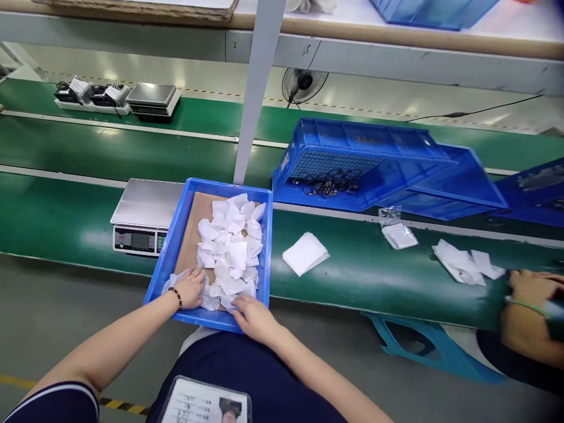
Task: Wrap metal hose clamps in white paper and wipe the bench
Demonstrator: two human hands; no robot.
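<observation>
The person's left hand (pixel 190 288) lies inside a blue plastic tray (pixel 265 276), near its lower left part, with the fingers bent upon white paper pieces (pixel 237 255). It is not possible to tell if these fingers pinch any paper. The right hand (pixel 255 317) comes over the near rim, thumb and index finger apart, the fingertips at the nearest paper. The crumpled and folded pieces are spread ahead of both hands, on a brown cardboard sheet (pixel 189 235).

Ahead and to the left of the left hand there is a digital weighing scale (pixel 147 205); its small red mark cannot be read. Ahead and to the right of the right hand, a stack of white sheets (pixel 305 254) lies on the green work surface (pixel 352 282). Behind this stack, a blue crate (pixel 374 147) holds small dark parts (pixel 328 185); its yellowish marking is unclear.

Far to the right is a co-worker's blurred hand (pixel 531 288). High ahead, the shelf beam (pixel 185 44) carries a handwritten "2" and a mark like "65". Below the hands, the ID badge (pixel 205 402) has text too small to read.
</observation>
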